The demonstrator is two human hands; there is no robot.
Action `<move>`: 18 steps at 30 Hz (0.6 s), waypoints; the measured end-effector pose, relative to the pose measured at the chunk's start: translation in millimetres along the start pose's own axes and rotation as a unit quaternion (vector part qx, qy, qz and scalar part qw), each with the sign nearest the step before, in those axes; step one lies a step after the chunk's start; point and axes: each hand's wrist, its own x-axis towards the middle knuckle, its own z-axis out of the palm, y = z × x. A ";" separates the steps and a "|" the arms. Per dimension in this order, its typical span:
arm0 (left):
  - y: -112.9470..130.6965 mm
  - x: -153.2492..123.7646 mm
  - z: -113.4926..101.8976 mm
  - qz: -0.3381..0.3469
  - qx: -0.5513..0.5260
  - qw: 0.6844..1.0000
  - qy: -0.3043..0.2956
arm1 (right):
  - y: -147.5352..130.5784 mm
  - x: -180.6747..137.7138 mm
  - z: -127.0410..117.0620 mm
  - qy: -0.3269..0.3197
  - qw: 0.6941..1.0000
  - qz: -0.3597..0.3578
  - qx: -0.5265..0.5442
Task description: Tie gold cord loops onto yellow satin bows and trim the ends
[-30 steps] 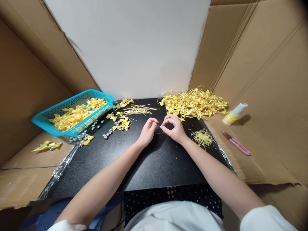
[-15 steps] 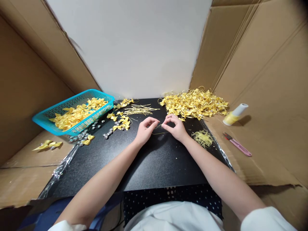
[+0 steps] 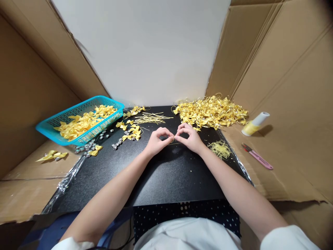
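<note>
My left hand (image 3: 159, 140) and my right hand (image 3: 189, 138) meet above the middle of the black table (image 3: 166, 180), thumbs and forefingers pinched with the tips almost touching. Between them runs a thin yellow cord (image 3: 172, 143), partly hidden by the fingers. Beyond my left hand lies a bundle of straight yellow cords (image 3: 152, 118). Yellow ribbon bows (image 3: 134, 133) and silver bells (image 3: 117, 144) are scattered to its left. A large heap of yellow bows with cord loops (image 3: 212, 111) sits behind my right hand.
At the left stands a blue plastic basket (image 3: 56, 140) holding yellow bows. On the right are a pile of cord clippings (image 3: 220, 150), pink-handled thread snips (image 3: 257, 157) and a white tube wound with yellow thread (image 3: 255, 124). Cardboard walls (image 3: 293, 86) flank the table.
My fingertips have come together, closing the small gap between the two hands along the cord. Everything on the table stays where it was.
</note>
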 end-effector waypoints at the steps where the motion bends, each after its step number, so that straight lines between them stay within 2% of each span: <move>1: -0.9 0.0 -0.4 0.006 0.004 1.000 -0.003 | -0.1 0.2 -0.7 -0.004 1.000 0.000 -0.002; 13: -3.3 0.6 -3.8 0.019 -0.007 0.999 -0.050 | -0.7 1.8 -7.0 -0.082 0.997 0.005 -0.017; 18: -3.9 1.5 -5.5 0.017 -0.002 0.997 -0.071 | 1.3 1.9 -6.8 -0.095 0.995 -0.001 -0.014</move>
